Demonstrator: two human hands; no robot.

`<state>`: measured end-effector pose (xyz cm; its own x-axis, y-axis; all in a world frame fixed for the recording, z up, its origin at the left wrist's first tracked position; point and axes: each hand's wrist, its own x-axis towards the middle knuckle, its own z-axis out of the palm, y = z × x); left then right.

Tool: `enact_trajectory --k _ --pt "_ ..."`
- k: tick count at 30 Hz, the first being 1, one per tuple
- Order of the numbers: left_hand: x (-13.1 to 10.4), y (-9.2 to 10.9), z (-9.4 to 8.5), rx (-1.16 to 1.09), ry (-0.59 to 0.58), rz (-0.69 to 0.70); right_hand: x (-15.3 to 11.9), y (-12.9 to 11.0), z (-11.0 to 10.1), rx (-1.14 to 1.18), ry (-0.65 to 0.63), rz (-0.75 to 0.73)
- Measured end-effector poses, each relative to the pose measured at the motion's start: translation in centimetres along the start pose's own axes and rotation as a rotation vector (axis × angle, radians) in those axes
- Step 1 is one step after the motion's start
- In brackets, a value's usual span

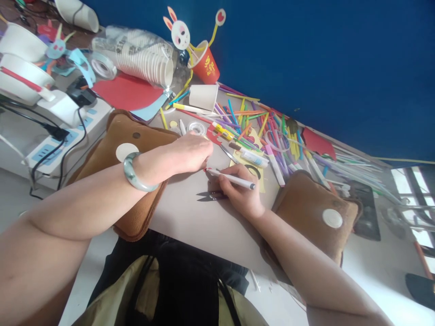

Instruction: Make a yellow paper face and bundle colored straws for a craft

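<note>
One red cup (205, 64) bears illegible yellow lettering (210, 66); right hand (243, 192) grips white marker (236, 179); left hand (192, 151) curls, its hold unclear.

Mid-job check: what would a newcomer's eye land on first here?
First, the rabbit-face cutout above the red cup, against the blue wall at the back. Then the heap of colored sticks along the far side of the table. Nearer, the right hand holds a white marker, its tip beside the left hand.
</note>
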<state>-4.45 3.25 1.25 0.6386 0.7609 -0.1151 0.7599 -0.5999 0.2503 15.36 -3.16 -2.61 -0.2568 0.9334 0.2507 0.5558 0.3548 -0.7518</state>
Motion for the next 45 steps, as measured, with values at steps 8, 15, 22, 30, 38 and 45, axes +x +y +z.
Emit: enact_trajectory --k 8,15,22,30,38,45 --pt "0.01 -0.15 0.07 -0.029 -0.003 0.007 -0.03 -0.05 0.03 0.009 0.0 0.017" --pt "-0.04 -0.13 0.27 0.008 0.014 -0.004 0.03 0.04 -0.03 0.017 0.009 -0.011" --pt "-0.05 -0.14 0.27 -0.013 0.019 0.002 0.09 0.13 -0.01 -0.007 0.032 -0.041" --pt "-0.02 -0.07 0.24 -0.034 0.012 -0.011 0.06 0.4 0.03 -0.013 0.022 -0.053" --pt "-0.04 -0.2 0.5 -0.007 0.037 0.002 0.01 0.52 0.1 -0.002 0.007 -0.044" --pt "0.09 -0.37 0.41 -0.04 0.017 -0.002 0.11 0.36 0.02 -0.013 0.028 -0.092"
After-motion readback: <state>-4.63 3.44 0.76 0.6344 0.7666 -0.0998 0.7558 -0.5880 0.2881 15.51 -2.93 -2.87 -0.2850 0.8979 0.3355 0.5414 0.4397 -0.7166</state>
